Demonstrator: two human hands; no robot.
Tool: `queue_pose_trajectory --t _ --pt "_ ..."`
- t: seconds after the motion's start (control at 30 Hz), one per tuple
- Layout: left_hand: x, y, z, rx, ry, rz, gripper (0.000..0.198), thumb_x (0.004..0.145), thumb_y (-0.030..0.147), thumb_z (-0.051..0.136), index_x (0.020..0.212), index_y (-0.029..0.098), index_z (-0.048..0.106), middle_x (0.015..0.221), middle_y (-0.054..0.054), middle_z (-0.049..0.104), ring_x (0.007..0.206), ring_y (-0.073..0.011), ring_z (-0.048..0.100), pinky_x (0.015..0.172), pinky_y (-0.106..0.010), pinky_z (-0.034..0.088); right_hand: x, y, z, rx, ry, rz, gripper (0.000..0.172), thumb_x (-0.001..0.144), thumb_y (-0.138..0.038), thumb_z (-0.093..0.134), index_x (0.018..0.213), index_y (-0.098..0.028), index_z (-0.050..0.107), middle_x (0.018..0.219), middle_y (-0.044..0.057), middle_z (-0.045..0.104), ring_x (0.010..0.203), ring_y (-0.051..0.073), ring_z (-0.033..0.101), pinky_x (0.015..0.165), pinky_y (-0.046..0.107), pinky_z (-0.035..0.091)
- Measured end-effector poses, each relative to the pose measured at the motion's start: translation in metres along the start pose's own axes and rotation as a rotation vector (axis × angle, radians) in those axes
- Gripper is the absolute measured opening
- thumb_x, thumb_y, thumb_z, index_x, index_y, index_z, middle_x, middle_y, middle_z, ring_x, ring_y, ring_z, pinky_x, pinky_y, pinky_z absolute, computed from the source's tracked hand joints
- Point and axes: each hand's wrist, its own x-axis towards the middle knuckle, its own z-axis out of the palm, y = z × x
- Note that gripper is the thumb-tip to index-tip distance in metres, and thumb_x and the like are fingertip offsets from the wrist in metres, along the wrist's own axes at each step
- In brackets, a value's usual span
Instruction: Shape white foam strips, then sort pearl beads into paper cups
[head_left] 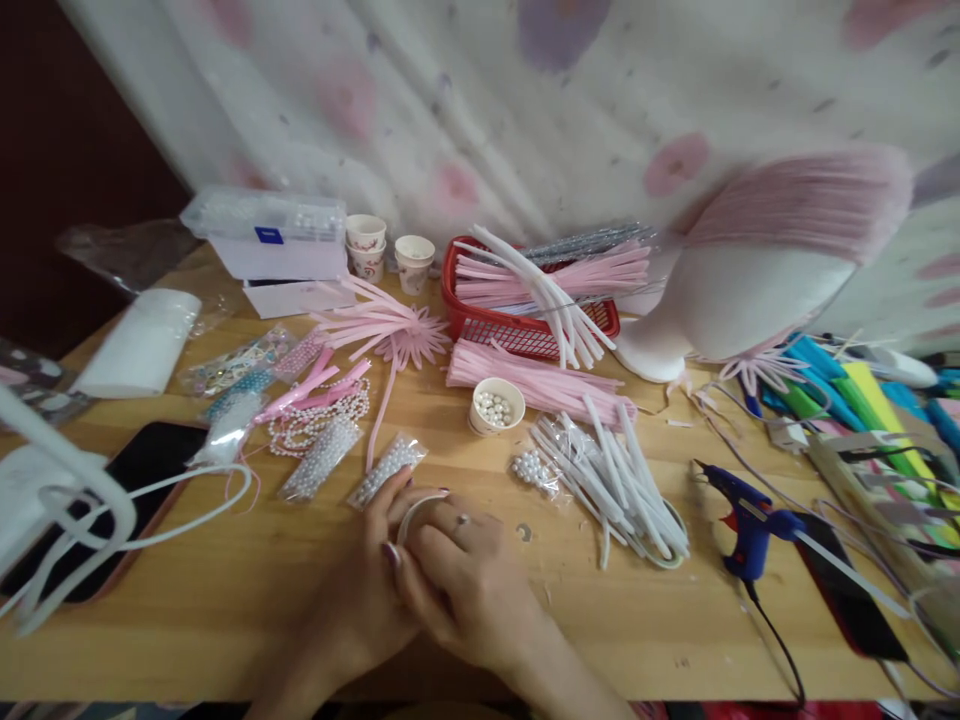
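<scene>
My left hand [375, 590] and my right hand [472, 575] are pressed together over the front middle of the table, fingers closed around each other. Between them shows the curved edge of a white, rim-like thing [409, 515]; the rest of it is hidden. A small pearl-like bead [463, 519] sits at a finger of my right hand. Just beyond my left fingertips lies a clear bag of pearl beads [390, 468]. Farther back stands a paper cup [496, 425] holding white pearls. Loose pearls in plastic [534, 470] and white pipe cleaners [622, 490] lie to the right.
A blue glue gun [750, 520] with its cord lies at right, by a dark phone [847, 590]. Pink pipe cleaners [525, 375] lie before a red basket [502, 325]. A white foam head [750, 290] stands behind. White cables [112, 510] cross another phone [157, 460] at left.
</scene>
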Motion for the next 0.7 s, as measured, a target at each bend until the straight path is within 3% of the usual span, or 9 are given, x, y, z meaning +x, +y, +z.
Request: queue_pose_trajectory --t 0.07,0.17,0.23,0.3,0.4,0.47,0.6,0.7 --pt "0.006 -0.002 0.001 0.316 0.039 0.184 0.08 0.072 0.017 0.081 0.141 0.028 0.041 0.135 -0.01 0.061 0.128 -0.0296 0.055 0.116 -0.044 0.032 -0.017 0.009 -0.011 -0.039 0.195 0.085 0.017 0.093 -0.018 0.05 0.077 -0.021 0.054 0.075 0.006 0.063 0.069 0.019 0.057 0.064 0.03 0.045" --pt "0.023 0.0 0.0 0.747 0.079 0.42 0.074 0.081 0.031 0.075 0.144 0.026 0.037 0.14 -0.014 0.056 0.131 -0.0326 0.053 0.11 -0.05 0.041 -0.048 0.032 -0.034 -0.191 0.533 0.488 0.019 0.094 -0.026 0.054 0.076 -0.023 0.05 0.066 -0.001 0.054 0.06 0.017 0.053 0.061 0.03 0.043" --pt "0.036 0.005 -0.001 0.94 0.061 0.509 0.071 0.086 0.036 0.069 0.146 0.025 0.033 0.142 -0.016 0.054 0.129 -0.0329 0.055 0.105 -0.05 0.046 -0.067 0.05 -0.047 -0.165 0.565 0.828 0.02 0.091 -0.041 0.057 0.083 -0.024 0.05 0.072 0.002 0.059 0.063 0.02 0.058 0.057 0.032 0.045" --pt "0.044 0.015 -0.001 1.114 0.071 0.624 0.072 0.089 0.038 0.065 0.149 0.023 0.027 0.143 -0.019 0.051 0.13 -0.0343 0.054 0.103 -0.052 0.048 -0.08 0.065 -0.054 -0.108 0.52 1.0 0.029 0.086 -0.049 0.059 0.091 -0.023 0.049 0.082 0.007 0.065 0.07 0.025 0.064 0.059 0.035 0.048" --pt "0.043 0.038 0.011 1.319 0.09 0.879 0.072 0.088 0.035 0.067 0.148 0.018 0.03 0.144 -0.023 0.047 0.137 -0.0378 0.044 0.108 -0.057 0.042 -0.085 0.08 -0.053 -0.06 0.478 1.021 0.034 0.081 -0.046 0.061 0.1 -0.021 0.05 0.086 0.01 0.069 0.072 0.029 0.067 0.064 0.04 0.049" --pt "0.038 0.051 0.032 1.352 -0.003 0.983 0.058 0.091 0.027 0.064 0.142 0.015 0.039 0.14 -0.021 0.051 0.136 -0.0342 0.044 0.111 -0.054 0.04 -0.082 0.086 -0.049 -0.034 0.47 0.997 0.032 0.081 -0.041 0.059 0.103 -0.02 0.05 0.085 0.009 0.07 0.073 0.029 0.068 0.067 0.041 0.05" --pt "0.045 0.051 0.095 1.285 -0.375 0.942 0.034 0.097 0.014 0.044 0.13 0.016 0.05 0.131 -0.013 0.061 0.128 -0.0233 0.052 0.109 -0.041 0.044 -0.081 0.093 -0.049 0.026 0.473 0.917 0.026 0.083 -0.031 0.051 0.107 -0.019 0.052 0.083 0.008 0.069 0.072 0.025 0.067 0.068 0.039 0.05" --pt "0.07 0.033 0.136 1.353 -0.459 0.802 0.044 0.096 0.01 0.036 0.139 0.007 0.043 0.147 -0.019 0.049 0.139 -0.0292 0.041 0.115 -0.048 0.034 -0.092 0.093 -0.056 0.073 0.469 0.856 0.026 0.082 -0.027 0.05 0.107 -0.018 0.055 0.082 0.006 0.068 0.07 0.024 0.066 0.067 0.036 0.05"
